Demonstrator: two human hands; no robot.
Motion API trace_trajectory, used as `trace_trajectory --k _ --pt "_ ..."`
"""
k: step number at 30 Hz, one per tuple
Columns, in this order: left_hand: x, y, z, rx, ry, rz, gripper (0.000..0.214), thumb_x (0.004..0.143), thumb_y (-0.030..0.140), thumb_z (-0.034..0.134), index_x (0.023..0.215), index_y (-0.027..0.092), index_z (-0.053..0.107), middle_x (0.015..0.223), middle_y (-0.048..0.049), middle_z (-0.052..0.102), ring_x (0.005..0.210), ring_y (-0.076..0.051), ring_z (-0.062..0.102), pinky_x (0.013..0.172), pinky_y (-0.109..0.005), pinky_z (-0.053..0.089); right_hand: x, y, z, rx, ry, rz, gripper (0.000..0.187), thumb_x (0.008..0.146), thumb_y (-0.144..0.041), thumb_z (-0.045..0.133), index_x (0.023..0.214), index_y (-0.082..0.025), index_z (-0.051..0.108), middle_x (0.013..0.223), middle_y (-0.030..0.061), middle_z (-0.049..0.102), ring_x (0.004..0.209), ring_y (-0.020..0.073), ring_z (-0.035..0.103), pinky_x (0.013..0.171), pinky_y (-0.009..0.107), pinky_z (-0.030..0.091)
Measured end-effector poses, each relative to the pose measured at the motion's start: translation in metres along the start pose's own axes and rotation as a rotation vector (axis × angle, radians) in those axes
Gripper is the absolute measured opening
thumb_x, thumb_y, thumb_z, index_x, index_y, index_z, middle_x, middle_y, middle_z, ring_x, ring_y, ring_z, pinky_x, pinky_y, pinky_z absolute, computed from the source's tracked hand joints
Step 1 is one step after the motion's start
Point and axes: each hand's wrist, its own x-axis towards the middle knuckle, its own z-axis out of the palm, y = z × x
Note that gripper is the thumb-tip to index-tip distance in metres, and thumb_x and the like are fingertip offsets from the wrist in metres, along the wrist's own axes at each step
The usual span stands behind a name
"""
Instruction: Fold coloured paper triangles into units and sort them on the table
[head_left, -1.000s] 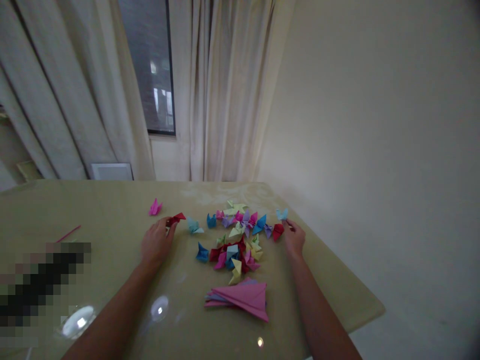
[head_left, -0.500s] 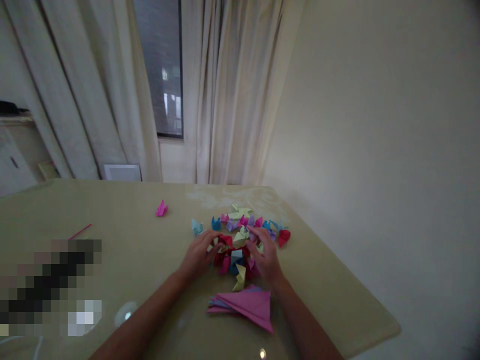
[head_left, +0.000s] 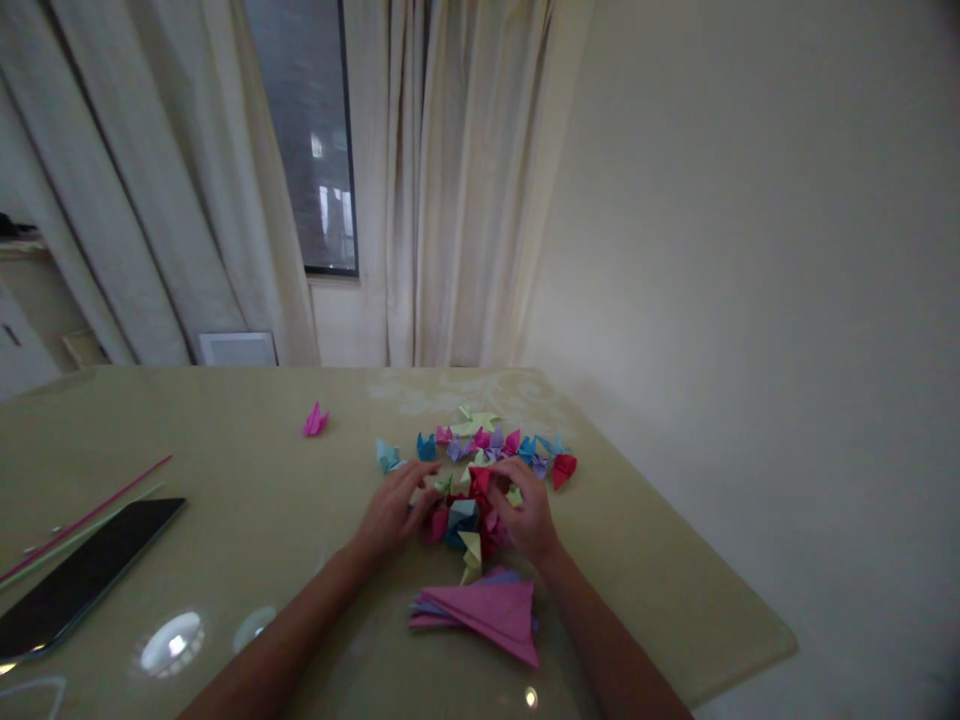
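at frame centre your left hand point(head_left: 394, 510) lies flat, fingers spread, against the origami pile point(head_left: 487, 442), while whether your right hand point(head_left: 529, 516) grips anything i cannot tell.

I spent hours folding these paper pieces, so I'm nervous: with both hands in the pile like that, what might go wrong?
The left hand and right hand both rest on the pile of folded pieces, so creases may get flattened. The red piece lies nearest the right edge of the table; a sweep could knock it off. The pink sheets lie between the forearms and might get brushed aside.
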Motion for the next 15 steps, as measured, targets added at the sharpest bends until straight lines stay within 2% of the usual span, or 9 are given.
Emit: trace_trajectory --k 3,6,7,8,10,13,15 --pt "0.000 -0.039 -0.029 0.313 0.237 -0.310 0.037 0.101 0.036 0.048 0.129 0.016 0.062 0.127 -0.0163 0.068 0.119 -0.032 0.062 0.107 -0.050 0.046 0.006 0.009 -0.021 0.083 0.156 0.113 0.011 0.087 -0.025 0.070 0.095 -0.020 0.076 0.088 0.0044 0.073 0.077 0.0190 0.065 0.070 0.028 0.053" --pt "0.001 -0.076 -0.060 0.519 0.374 -0.763 0.051 0.095 0.030 0.048 0.140 0.008 0.053 0.136 -0.0238 0.061 0.131 -0.039 0.055 0.111 -0.057 0.042 0.008 0.016 -0.039 0.164 0.336 0.205 0.016 0.086 -0.028 0.071 0.096 -0.019 0.078 0.087 0.0047 0.076 0.079 0.0202 0.068 0.073 0.030 0.055" --pt "0.002 -0.084 -0.068 0.532 0.366 -0.826 0.054 0.095 0.030 0.047 0.144 0.007 0.050 0.139 -0.0245 0.059 0.133 -0.039 0.053 0.111 -0.057 0.042 0.009 0.017 -0.043 0.162 0.383 0.218 0.018 0.085 -0.029 0.072 0.098 -0.019 0.079 0.088 0.0050 0.077 0.080 0.0205 0.068 0.075 0.031 0.055" --pt "0.004 -0.091 -0.073 0.538 0.356 -0.869 0.057 0.095 0.032 0.047 0.148 0.008 0.048 0.143 -0.0246 0.056 0.136 -0.041 0.051 0.110 -0.058 0.043 0.008 0.017 -0.045 0.146 0.406 0.221 0.019 0.085 -0.030 0.073 0.099 -0.019 0.080 0.090 0.0056 0.077 0.081 0.0207 0.069 0.076 0.031 0.055" --pt "0.008 -0.100 -0.077 0.545 0.297 -0.899 0.061 0.097 0.037 0.046 0.154 0.015 0.043 0.155 -0.0236 0.046 0.141 -0.044 0.045 0.109 -0.062 0.042 0.008 0.015 -0.044 0.097 0.369 0.202 0.021 0.086 -0.029 0.071 0.101 -0.020 0.082 0.096 0.0067 0.077 0.086 0.0213 0.069 0.079 0.032 0.055" --pt "0.016 -0.112 -0.075 0.592 0.191 -0.914 0.063 0.097 0.043 0.048 0.156 0.022 0.043 0.167 -0.0219 0.030 0.148 -0.049 0.034 0.111 -0.070 0.037 0.005 0.010 -0.035 0.066 0.217 0.180 0.027 0.089 -0.025 0.065 0.108 -0.023 0.083 0.102 0.0075 0.077 0.094 0.0216 0.069 0.081 0.031 0.054" --pt "0.020 -0.122 -0.075 0.623 0.101 -0.897 0.061 0.096 0.043 0.048 0.153 0.022 0.048 0.167 -0.0225 0.031 0.149 -0.050 0.034 0.111 -0.072 0.034 0.002 0.008 -0.028 0.091 0.131 0.214 0.033 0.089 -0.023 0.061 0.116 -0.023 0.081 0.103 0.0072 0.077 0.092 0.0210 0.070 0.080 0.031 0.054"
